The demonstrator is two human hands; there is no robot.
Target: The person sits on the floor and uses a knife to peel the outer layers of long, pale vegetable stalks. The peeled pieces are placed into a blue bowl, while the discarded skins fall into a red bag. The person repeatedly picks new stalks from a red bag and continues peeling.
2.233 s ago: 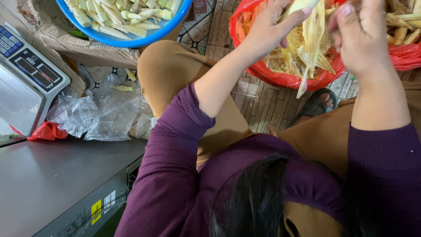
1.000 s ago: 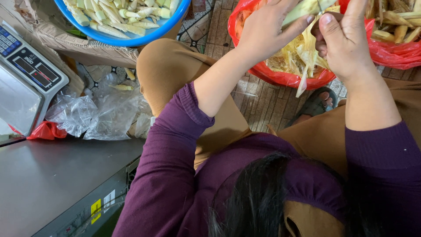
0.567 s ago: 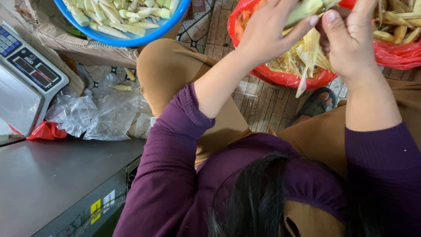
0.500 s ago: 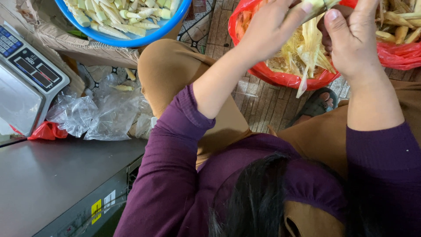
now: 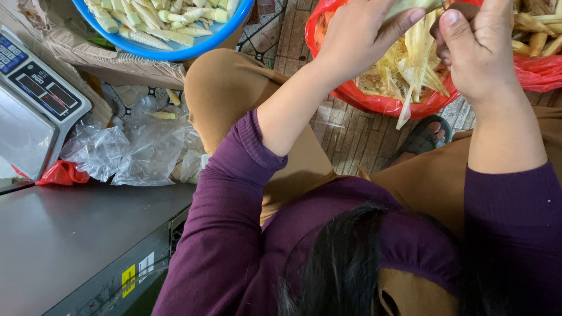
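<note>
Below my camera, the biggest thing I see is a grey metal bench (image 5: 70,246) filling the lower left corner, with a yellow sticker on its front edge. On its far end sits a scale (image 5: 35,111) with a steel pan and a keypad. Past the bench, clear plastic bags (image 5: 126,152) lie crumpled on the floor, with a scrap of red bag (image 5: 61,174) just beside them under the scale.

At the top left a blue basin (image 5: 175,50) holds pale peeled shoots (image 5: 158,17), cut in short lengths. At the top right a red basin (image 5: 380,102) lined with red plastic holds a loose heap of yellowish husks (image 5: 404,70); one strip hangs over its near rim. More unpeeled pieces (image 5: 535,32) lie at the far right edge, on red plastic.

My knees in tan trousers spread to either side, and a dark sandal (image 5: 424,137) shows on the wooden slats between them.

Both hands are raised over the red basin. My left hand (image 5: 357,41) is curled shut around a pale green shoot (image 5: 410,7), thumb pressed along it; the shoot runs off the top of the frame, so I see only its lower end. My right hand (image 5: 477,50) is closed just beside it, fingers bent in. It seems to grip a dark handle (image 5: 453,13), perhaps a knife, though I cannot make out a blade.
</note>
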